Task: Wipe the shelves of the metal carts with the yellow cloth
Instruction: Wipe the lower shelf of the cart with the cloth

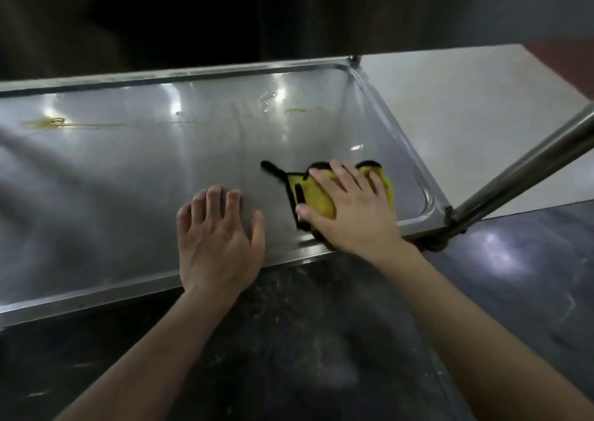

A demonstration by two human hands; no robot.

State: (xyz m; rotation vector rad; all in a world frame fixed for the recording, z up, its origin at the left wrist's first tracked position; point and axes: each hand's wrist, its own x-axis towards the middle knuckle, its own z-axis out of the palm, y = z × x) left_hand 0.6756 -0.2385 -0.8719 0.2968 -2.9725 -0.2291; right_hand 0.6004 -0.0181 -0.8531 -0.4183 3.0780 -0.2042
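While flat right hand [353,214] presses yellow cloth [316,197], left hand [218,247] (fingers spread) rests on stained shelf [128,179]

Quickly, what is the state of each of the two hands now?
Left hand: open, resting flat on the shiny metal cart shelf.
Right hand: open, pressing the black-edged yellow cloth flat onto that shelf.

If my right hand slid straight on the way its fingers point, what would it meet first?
The right hand would cross bare shelf and probably reach the yellowish smear before the far rim.
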